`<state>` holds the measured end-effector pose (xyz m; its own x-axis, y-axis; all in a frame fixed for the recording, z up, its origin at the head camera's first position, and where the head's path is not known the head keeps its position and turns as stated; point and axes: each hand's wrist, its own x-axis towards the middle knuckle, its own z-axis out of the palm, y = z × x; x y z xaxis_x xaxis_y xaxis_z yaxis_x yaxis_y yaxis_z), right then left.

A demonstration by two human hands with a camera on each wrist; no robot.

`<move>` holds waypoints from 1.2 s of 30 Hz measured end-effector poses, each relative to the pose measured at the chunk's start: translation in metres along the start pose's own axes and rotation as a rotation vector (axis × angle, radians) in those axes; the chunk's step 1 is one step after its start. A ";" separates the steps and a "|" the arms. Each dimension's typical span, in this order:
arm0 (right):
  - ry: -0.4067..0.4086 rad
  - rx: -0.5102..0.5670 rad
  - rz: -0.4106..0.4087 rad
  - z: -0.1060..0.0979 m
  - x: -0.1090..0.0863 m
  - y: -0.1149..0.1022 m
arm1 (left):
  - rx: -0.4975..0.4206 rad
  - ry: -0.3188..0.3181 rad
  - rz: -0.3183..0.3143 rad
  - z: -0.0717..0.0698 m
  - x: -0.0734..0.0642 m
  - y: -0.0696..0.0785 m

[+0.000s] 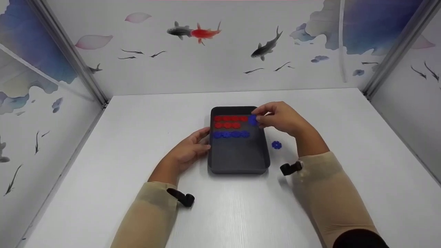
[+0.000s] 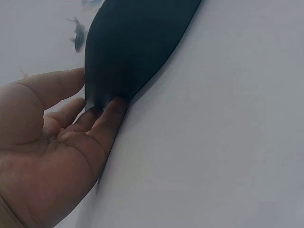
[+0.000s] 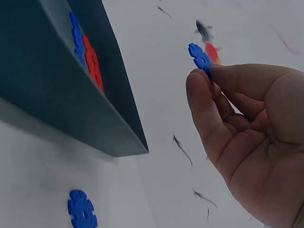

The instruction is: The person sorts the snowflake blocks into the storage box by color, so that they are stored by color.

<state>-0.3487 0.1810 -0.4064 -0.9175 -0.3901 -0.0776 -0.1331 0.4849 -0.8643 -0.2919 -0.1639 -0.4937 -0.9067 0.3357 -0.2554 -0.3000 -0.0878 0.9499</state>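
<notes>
A dark grey rectangular tray (image 1: 237, 156) lies on the white table. Two rows of red notched plastic discs (image 1: 227, 125) are laid out in its upper part, above one row of blue notched discs (image 1: 231, 134). My right hand (image 1: 280, 119), over the tray's upper right side, pinches another blue notched disc (image 3: 199, 58) between thumb and finger. My left hand (image 1: 188, 148) touches the tray's left outer wall (image 2: 128, 47) with its fingertips and thumb. On the table right of the tray lies a single blue disc (image 1: 276, 145).
White panels printed with fish and leaves, such as the back wall (image 1: 220, 69), surround the white table (image 1: 113, 165) on the left, back and right. Black cameras (image 1: 186, 199) are strapped at both wrists over beige sleeves.
</notes>
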 end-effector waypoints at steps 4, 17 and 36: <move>-0.031 0.043 -0.036 0.014 0.002 -0.011 | 0.003 -0.001 0.007 0.000 0.000 -0.001; -0.186 0.014 -0.028 0.050 0.058 -0.041 | 0.020 -0.010 0.008 -0.001 0.000 0.000; -0.349 -0.085 0.028 0.094 0.094 -0.015 | 0.006 -0.030 0.029 -0.001 -0.002 -0.001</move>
<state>-0.3976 0.0639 -0.4477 -0.7398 -0.6126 -0.2781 -0.1541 0.5568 -0.8163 -0.2902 -0.1658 -0.4945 -0.9057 0.3611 -0.2218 -0.2715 -0.0925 0.9580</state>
